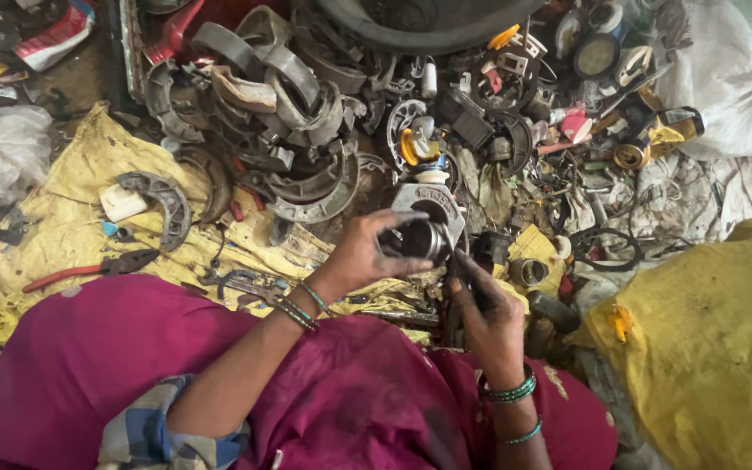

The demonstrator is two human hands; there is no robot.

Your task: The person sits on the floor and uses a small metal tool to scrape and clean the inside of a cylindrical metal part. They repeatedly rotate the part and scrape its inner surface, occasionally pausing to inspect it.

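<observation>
Centre frame: left hand point(365, 252) fingers point(406, 218) wrapped around metal cylinder point(424, 239). Just below-right, right hand point(489, 318) closed on thin dark tool point(461, 271), tip touching cylinder.

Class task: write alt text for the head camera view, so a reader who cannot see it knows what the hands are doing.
A seated person's left hand grips a round metal part while the right hand holds a thin dark tool against it. Beyond lies a heap of scrap metal pieces, with red-handled pliers on yellow sacking.

Left hand point(367, 252) grips metal part point(424, 228); right hand point(489, 318) — thin tool point(461, 261).
</observation>
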